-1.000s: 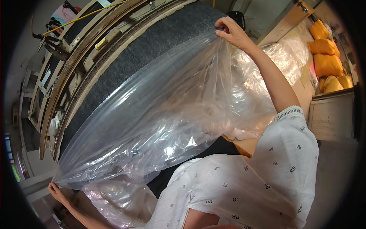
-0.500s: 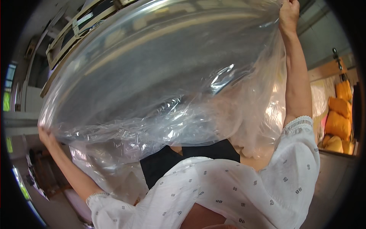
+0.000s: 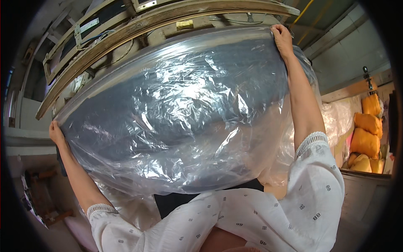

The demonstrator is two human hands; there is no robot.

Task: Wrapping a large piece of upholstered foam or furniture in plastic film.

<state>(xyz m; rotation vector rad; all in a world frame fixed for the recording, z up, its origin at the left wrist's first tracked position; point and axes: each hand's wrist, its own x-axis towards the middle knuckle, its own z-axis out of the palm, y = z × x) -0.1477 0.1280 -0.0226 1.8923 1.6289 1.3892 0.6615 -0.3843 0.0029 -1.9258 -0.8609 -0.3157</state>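
Note:
A large clear plastic sheet is stretched wide in front of me, crinkled and shiny across its middle. At the far left, my left hand pinches one end of its far edge. My right hand has its fingers closed on the same edge, further away at the right. Through the plastic shows a broad dark surface, whose kind I cannot make out. The sheet's near part hangs in loose folds close to my body, over a black piece at my waist.
A long wooden rail with metal brackets runs just beyond the sheet's far edge. More crumpled plastic lies on a surface to the right. Beyond it are several orange bundles. A wooden-framed object stands low at the left.
The raised, billowing sheet has come down and lies flatter, uncovering the rail beyond. My right hand has moved nearer and leftward; my left hand has shifted slightly farther away.

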